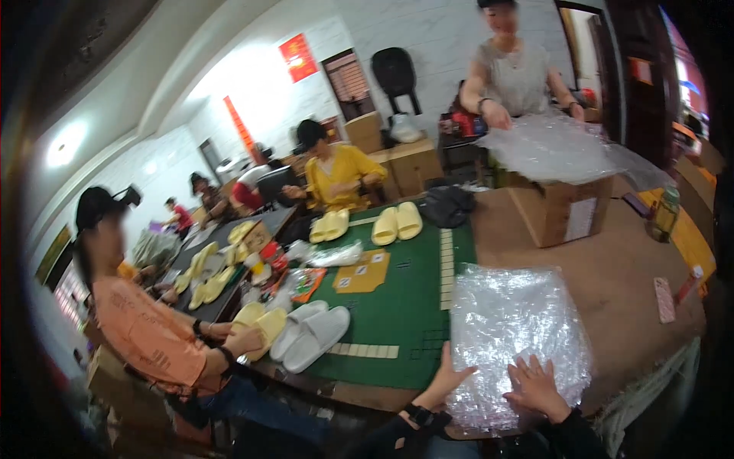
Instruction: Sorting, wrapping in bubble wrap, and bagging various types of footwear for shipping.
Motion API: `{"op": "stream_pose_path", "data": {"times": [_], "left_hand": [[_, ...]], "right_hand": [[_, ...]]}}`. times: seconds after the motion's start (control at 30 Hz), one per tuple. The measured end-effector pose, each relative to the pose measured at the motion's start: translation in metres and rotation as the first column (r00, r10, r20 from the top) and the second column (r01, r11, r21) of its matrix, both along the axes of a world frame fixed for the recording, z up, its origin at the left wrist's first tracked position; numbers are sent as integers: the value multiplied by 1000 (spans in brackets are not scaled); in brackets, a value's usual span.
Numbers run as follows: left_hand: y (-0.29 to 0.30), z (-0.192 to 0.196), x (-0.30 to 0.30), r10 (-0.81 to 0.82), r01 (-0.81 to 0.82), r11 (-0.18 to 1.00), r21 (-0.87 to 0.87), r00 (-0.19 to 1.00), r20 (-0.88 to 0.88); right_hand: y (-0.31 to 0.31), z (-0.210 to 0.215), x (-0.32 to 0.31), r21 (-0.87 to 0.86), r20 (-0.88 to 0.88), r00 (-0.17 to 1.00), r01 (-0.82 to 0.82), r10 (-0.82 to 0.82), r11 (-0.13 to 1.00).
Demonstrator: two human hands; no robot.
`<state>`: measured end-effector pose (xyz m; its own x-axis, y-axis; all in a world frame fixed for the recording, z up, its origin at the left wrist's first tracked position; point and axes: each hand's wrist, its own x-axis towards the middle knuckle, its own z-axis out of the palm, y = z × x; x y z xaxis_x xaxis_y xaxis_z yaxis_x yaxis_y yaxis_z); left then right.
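Note:
A stack of shiny transparent plastic bags (520, 306) lies flat on the brown table in front of me. My right hand (535, 389) rests on its near part, palm down with the fingers spread. At the stack's left edge is my left hand (449, 379), its thumb and fingers apart and touching the plastic; neither hand grips anything. To the left, on a green mat (413, 306), stands a pair of grey slippers (313, 336). Further back on the mat are two pairs of yellow slippers, one pair (397, 223) near a black plastic bag (446, 205).
Across the table, a person (516, 76) handles a large transparent plastic sheet (547, 149) over a cardboard box (562, 210). At left, a person in orange (153, 333) holds yellow slippers (261, 325). A bottle (667, 213) and a pink phone-shaped object (664, 300) are at right.

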<state>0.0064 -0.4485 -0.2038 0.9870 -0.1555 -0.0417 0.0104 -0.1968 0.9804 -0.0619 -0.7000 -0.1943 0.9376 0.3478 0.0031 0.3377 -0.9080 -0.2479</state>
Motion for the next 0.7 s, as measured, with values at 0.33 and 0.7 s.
{"op": "stream_pose_path", "data": {"times": [0.33,0.7], "left_hand": [[-7,1,-1,-71,67,992,106,997,39],[-3,-6,-21,-34,-11,991,133,944,329]], "right_hand": [[9,4,1,115,45,992,111,-117,987],[41,-8,-21,8,79,997,16,-17,1000]]}}
